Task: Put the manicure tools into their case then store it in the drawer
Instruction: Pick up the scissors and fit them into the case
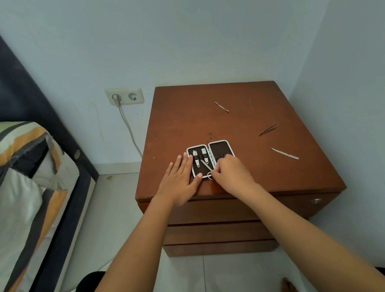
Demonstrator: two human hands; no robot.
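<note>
On the counter [182, 113], the left hand [181, 183] lies flat with its grip spread, steadying the open case [221, 150] at 9 o'clock, while the right hand [231, 175] at 4 o'clock pinches slim scissors [206, 167], probably light, stiff, slippery, best held by their loops.

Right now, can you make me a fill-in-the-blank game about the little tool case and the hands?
1. The case lies ____ on the wooden cabinet.
2. The left hand rests flat by the case's ____ side.
3. Loose tools still on the cabinet top, outside the case: ____.
4. The right hand is pinching the ring handle of the small ____.

Missing words: open; left; four; scissors
</note>
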